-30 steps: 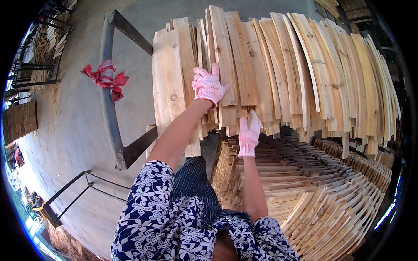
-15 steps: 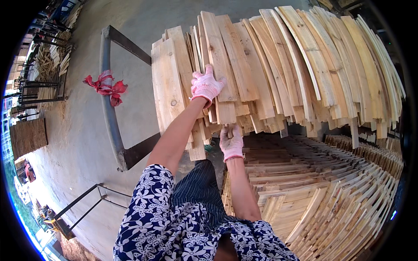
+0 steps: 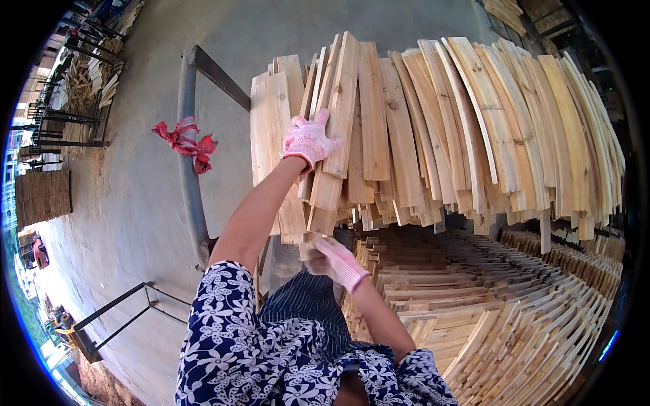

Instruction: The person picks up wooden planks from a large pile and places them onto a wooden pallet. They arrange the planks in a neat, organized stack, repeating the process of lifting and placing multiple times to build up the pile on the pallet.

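Observation:
My left hand (image 3: pixel 310 141), in a pink-and-white knit glove, presses on the near left part of a wide stack of wooden planks (image 3: pixel 374 128). Its thumb and fingers straddle a few upper planks, one of them a tilted plank (image 3: pixel 343 95) just right of the fingers. My right hand (image 3: pixel 336 261), gloved alike, is at the near ends of these boards, by a protruding plank end (image 3: pixel 311 245). Motion smears its fingers, so their grip on that end cannot be made out.
A metal frame post (image 3: pixel 187 101) with a red cloth (image 3: pixel 186 143) tied on stands left of the stack. Below right lie dense rows of stacked planks (image 3: pixel 467 291). A thin black metal frame (image 3: pixel 128 308) stands on the concrete floor at lower left.
My right hand has moved left and nearer me along the plank ends. The upper planks under my left hand have turned, their near ends swinging left. The whole view has shifted slightly.

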